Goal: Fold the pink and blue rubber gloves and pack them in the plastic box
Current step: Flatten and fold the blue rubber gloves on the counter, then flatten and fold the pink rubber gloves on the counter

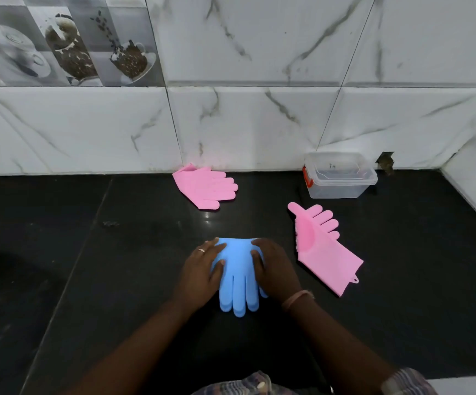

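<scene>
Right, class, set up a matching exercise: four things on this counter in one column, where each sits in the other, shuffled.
Things:
1. blue glove
2. folded pink glove
3. unfolded pink glove
4. plastic box

Places:
A. right of the hands, cuff toward the person
B. against the wall, far right
C. under both hands
D. against the wall, centre

Pairs: 1-C, 2-D, 3-A, 4-B

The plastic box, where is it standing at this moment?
In the head view the plastic box stands at the far right of the black counter, against the marble wall tiles, just beyond the unfolded pink glove.
</scene>
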Tool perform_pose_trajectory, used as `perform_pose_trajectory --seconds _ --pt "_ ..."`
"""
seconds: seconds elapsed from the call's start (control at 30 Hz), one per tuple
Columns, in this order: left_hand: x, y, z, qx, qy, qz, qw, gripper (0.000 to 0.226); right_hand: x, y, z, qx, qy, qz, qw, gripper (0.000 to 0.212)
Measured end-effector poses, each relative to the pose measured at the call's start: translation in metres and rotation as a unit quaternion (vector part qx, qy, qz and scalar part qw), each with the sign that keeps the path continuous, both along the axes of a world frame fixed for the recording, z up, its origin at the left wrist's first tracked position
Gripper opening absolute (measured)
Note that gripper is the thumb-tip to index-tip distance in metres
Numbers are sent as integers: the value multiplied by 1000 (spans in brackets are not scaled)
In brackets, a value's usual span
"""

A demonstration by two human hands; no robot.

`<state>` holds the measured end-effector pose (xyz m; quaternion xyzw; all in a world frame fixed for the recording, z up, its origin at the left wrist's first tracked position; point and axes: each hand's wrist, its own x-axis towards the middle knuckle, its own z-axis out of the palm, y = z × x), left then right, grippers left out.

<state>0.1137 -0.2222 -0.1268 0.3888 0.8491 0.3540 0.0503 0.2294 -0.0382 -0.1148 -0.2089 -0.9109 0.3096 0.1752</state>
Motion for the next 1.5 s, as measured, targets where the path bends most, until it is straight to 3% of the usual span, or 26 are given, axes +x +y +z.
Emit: perform_pose_trajectory --seconds 0.13,0.3,0.43,0.5,0.57,0.7,0.77,0.83,0.87,0.97,1.07,1.13,1.23,1.37,1.43,1.5 --pt "27 18 -27 -142 6 35 989 60 -2 -35 -43 65 -161 -28 984 69" --pt "45 7 -34 -173 77 52 980 64 2 -36 -56 109 -197 -34 974 74" --pt "46 15 -22 -227 50 61 971 66 -2 -37 -54 95 -234 -38 967 77" --pt "45 23 -12 -204 -8 99 974 67 -2 -42 -48 53 -219 -80 971 83" --pt "41 32 2 -71 -156 182 968 65 -1 -45 -40 14 -201 -165 965 88" --pt "23 40 25 104 -468 300 825 45 1 -48 -29 9 -223 -205 953 64" --pt "13 34 30 150 -586 274 747 36 -4 -45 -22 -65 -236 -211 947 52" --pt "14 25 36 151 -645 233 712 32 -9 -44 -15 -138 -233 -211 939 47" --pt "15 22 36 143 -636 222 725 31 -10 -44 -13 -167 -217 -204 940 43" --pt "18 14 35 150 -521 227 809 25 -12 -47 -3 -284 -109 -152 940 28" --pt "5 1 37 146 -449 213 855 26 -24 -52 5 -337 -71 -98 934 28" --pt "-16 -12 38 117 -446 222 859 23 -38 -58 8 -357 -61 -70 930 32" --pt "-55 -36 42 102 -500 224 830 20 -66 -71 12 -422 -52 -39 904 41" --pt "-101 -63 42 105 -469 282 830 21 -104 -94 18 -482 -43 44 874 39" --pt "-113 -76 38 109 -460 288 833 25 -117 -109 16 -473 -57 63 877 43" --pt "-115 -88 33 82 -443 285 846 22 -122 -123 12 -418 -82 57 903 49"
